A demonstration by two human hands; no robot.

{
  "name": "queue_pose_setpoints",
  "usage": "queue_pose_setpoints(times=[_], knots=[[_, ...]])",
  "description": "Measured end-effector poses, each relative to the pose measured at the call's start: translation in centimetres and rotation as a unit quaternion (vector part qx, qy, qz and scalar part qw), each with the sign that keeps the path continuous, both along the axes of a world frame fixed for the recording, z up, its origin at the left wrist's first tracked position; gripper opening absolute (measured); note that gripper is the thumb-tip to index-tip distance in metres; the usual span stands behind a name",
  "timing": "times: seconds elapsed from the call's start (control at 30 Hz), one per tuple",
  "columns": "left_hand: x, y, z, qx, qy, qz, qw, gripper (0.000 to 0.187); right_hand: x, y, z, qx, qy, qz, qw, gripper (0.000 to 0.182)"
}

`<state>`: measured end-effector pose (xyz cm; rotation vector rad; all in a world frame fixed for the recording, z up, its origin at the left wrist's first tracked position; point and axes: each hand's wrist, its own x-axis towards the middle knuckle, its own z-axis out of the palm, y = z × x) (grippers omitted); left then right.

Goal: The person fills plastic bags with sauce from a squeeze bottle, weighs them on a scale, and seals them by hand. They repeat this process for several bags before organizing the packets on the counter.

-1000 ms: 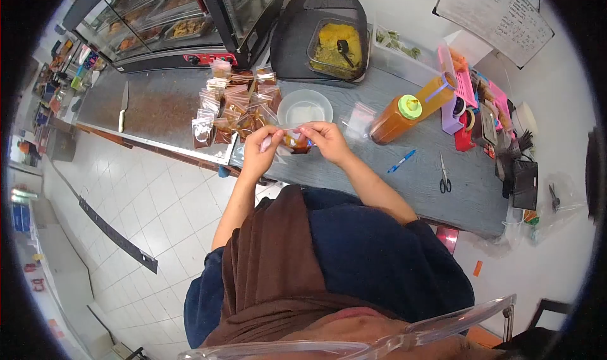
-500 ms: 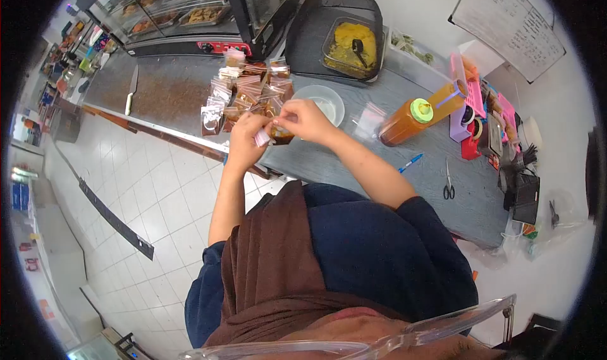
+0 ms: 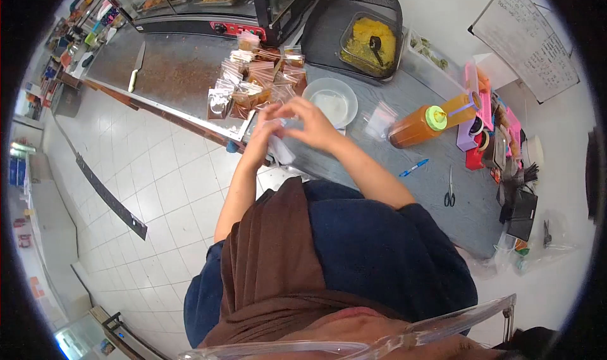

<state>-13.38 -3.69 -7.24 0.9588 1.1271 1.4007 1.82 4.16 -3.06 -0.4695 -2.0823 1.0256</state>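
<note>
Near the table's front edge, my left hand (image 3: 258, 138) is closed on whitish, clear plastic bags (image 3: 280, 150), which hang below its fingers. Its fingertips are partly hidden. My right hand (image 3: 311, 124) reaches across to it, fingers curved and thumb apart, tips close to the left fingers. Just beyond both hands lies a pile of small zip bags (image 3: 258, 75) with brown sauce. A clear round bowl (image 3: 332, 102) stands beyond my right hand. Right of it are flat empty zip bags (image 3: 381, 121) and a sauce bottle (image 3: 414, 127) with a green top.
A knife (image 3: 137, 68) lies at the left near a glass display case (image 3: 208, 26). At the back, a black pan (image 3: 322, 28) holds a container of yellow food (image 3: 373, 37). A blue pen (image 3: 414, 167), scissors (image 3: 449, 189) and a pink basket (image 3: 485, 110) are at the right.
The sauce bag that was under my hands no longer shows there. My right thumb and fingers have spread apart. Whitish plastic now hangs from my left hand, and the view has shifted slightly.
</note>
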Motion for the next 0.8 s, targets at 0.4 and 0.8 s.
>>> queue_pose_setpoints(times=[0.4,0.8], knots=[[8.1,1.5,1.0,0.207,0.338,0.099,0.913,0.037,11.1,-2.1,-0.2,-0.027,-0.078,-0.181,0.98,0.01],[13.4,1.7,5.0,0.252,0.425,-0.073,0.866,0.013,16.1,-4.3,-2.0,-0.374,0.09,-0.11,0.916,0.012]])
